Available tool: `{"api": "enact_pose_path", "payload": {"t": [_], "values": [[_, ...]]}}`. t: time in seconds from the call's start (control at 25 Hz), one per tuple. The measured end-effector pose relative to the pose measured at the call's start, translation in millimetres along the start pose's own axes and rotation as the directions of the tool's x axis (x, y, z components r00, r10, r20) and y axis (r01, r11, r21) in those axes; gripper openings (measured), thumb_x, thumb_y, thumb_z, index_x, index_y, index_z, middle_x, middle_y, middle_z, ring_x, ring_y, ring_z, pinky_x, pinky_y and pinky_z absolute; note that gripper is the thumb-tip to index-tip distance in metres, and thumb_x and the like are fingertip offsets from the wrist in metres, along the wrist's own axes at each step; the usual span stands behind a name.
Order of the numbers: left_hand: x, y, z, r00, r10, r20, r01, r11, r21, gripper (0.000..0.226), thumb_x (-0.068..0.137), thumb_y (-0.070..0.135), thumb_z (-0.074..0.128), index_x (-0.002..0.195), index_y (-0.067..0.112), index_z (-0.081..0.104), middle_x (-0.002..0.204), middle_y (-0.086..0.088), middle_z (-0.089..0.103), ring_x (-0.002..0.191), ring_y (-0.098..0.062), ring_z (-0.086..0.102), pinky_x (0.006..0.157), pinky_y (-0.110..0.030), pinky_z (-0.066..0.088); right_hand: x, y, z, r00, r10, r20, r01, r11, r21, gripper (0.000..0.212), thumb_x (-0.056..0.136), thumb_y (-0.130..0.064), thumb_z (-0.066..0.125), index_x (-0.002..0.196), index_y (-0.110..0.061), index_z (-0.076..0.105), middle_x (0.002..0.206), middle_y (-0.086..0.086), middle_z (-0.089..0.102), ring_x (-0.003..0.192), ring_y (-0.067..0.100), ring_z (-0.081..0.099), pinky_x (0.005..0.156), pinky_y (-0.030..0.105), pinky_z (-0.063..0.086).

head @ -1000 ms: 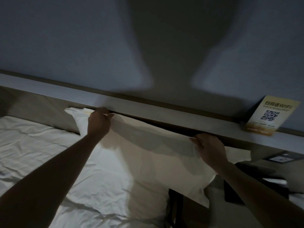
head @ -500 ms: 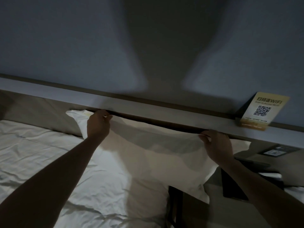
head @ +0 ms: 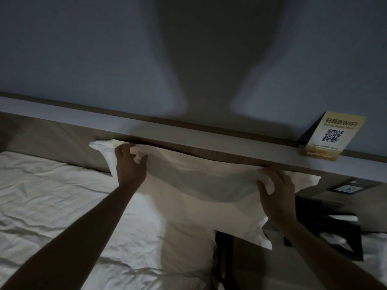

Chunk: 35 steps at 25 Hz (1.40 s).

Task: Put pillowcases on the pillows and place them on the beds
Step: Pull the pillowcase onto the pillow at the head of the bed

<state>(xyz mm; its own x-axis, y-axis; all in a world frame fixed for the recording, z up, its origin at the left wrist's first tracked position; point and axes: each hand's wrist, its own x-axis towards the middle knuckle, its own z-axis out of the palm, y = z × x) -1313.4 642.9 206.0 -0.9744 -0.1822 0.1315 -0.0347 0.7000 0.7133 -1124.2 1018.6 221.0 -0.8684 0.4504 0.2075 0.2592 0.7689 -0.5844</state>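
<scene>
A white pillow in its pillowcase [head: 194, 193] leans against the headboard [head: 62, 141] at the head of the bed [head: 52, 201], its right end overhanging the bed's edge. My left hand [head: 129, 166] lies on the pillow's upper left part with fingers spread. On the upper right edge, just under the ledge, my right hand [head: 276, 195] rests flat with fingers apart. Neither hand is holding the fabric.
A ledge [head: 209, 141] runs along the wall above the headboard, with a yellow WiFi QR card [head: 333, 137] standing on it at the right. A dark nightstand with black items [head: 326, 222] sits right of the bed. The room is dim.
Both hands have let go of the pillow's top edge and opened, fingers now spread on the pillow. The pillow stays against the headboard.
</scene>
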Motion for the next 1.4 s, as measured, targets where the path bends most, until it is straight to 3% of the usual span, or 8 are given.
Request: {"api": "enact_pose_path", "payload": {"t": [0.32,0.44,0.64,0.76,1.0,1.12,1.24,1.4], "values": [[-34.0,-14.6,16.5,0.936,-0.222,0.274,0.199,0.974,0.109,0.053,0.081,0.026,0.083,0.126,0.015,0.057,0.138,-0.012,0.045,0.101,-0.038,0.068,0.092,-0.042,0.054,2.7,-4.5,19.1,0.994,0.06,0.087,-0.07,0.991,0.114,0.043,0.091,-0.016,0.076,0.13,-0.02,0.06,0.138,0.001,0.05,0.118,0.024,0.058,0.096,0.046,0.057],[-27.2,0.6,17.0,0.961,-0.098,0.26,0.083,0.994,0.069,0.056,0.084,0.028,0.08,0.132,0.018,0.053,0.14,-0.01,0.046,0.1,-0.037,0.069,0.089,-0.048,0.059,20.5,-2.5,12.7,0.995,0.074,0.06,-0.074,0.997,-0.012,0.044,0.09,-0.016,0.075,0.132,-0.018,0.059,0.139,0.008,0.054,0.125,0.032,0.055,0.101,0.051,0.053],[-18.3,28.5,27.3,0.934,0.205,0.292,-0.264,0.948,0.179,0.053,0.085,0.026,0.075,0.132,0.021,0.051,0.153,-0.002,0.034,0.102,-0.035,0.068,0.079,-0.051,0.061,13.6,26.6,12.4,0.968,0.177,0.175,-0.16,0.981,-0.107,0.047,0.096,-0.03,0.069,0.137,-0.018,0.048,0.146,0.009,0.045,0.108,0.035,0.067,0.086,0.051,0.06],[-13.4,32.4,34.0,0.887,0.253,0.386,-0.368,0.892,0.262,0.048,0.088,0.026,0.072,0.131,0.02,0.051,0.151,-0.003,0.038,0.101,-0.037,0.068,0.078,-0.051,0.061,14.2,41.5,4.6,0.934,0.272,0.233,-0.234,0.956,-0.176,0.051,0.1,-0.034,0.063,0.141,-0.013,0.043,0.154,0.014,0.038,0.106,0.04,0.068,0.08,0.048,0.058],[-11.4,29.5,41.8,0.834,0.167,0.526,-0.392,0.849,0.353,0.052,0.093,0.025,0.066,0.14,0.02,0.046,0.144,-0.006,0.05,0.099,-0.035,0.068,0.078,-0.046,0.059,29.7,60.2,-14.1,0.822,0.337,0.459,-0.215,0.93,-0.299,0.067,0.099,-0.047,0.062,0.151,-0.01,0.04,0.147,0.017,0.051,0.123,0.038,0.061,0.1,0.049,0.053],[-7.7,32.3,46.0,0.77,0.067,0.635,-0.419,0.803,0.424,0.061,0.094,0.026,0.062,0.15,0.018,0.039,0.148,-0.01,0.045,0.112,-0.04,0.064,0.086,-0.047,0.055,41.3,53.9,-19.3,0.823,0.315,0.473,-0.131,0.915,-0.382,0.06,0.096,-0.045,0.066,0.144,-0.012,0.053,0.139,0.015,0.058,0.121,0.035,0.062,0.097,0.043,0.054],[-6.4,39.0,47.8,0.744,0.012,0.668,-0.438,0.764,0.474,0.049,0.094,0.027,0.058,0.142,0.019,0.05,0.154,-0.014,0.033,0.111,-0.041,0.064,0.089,-0.045,0.053,49.9,48.7,-25.8,0.881,0.217,0.421,-0.079,0.944,-0.321,0.029,0.092,-0.034,0.073,0.114,-0.015,0.071,0.111,0.01,0.071,0.105,0.033,0.069,0.081,0.039,0.056],[-7.8,44.2,48.1,0.725,0.057,0.686,-0.476,0.761,0.44,0.036,0.094,0.027,0.059,0.128,0.015,0.056,0.149,-0.015,0.036,0.106,-0.039,0.065,0.085,-0.044,0.053,49.8,43.5,-39.0,0.947,0.168,0.272,-0.106,0.967,-0.23,0.014,0.09,-0.029,0.076,0.095,-0.019,0.068,0.088,0.001,0.07,0.085,0.029,0.071,0.07,0.038,0.057]]}}
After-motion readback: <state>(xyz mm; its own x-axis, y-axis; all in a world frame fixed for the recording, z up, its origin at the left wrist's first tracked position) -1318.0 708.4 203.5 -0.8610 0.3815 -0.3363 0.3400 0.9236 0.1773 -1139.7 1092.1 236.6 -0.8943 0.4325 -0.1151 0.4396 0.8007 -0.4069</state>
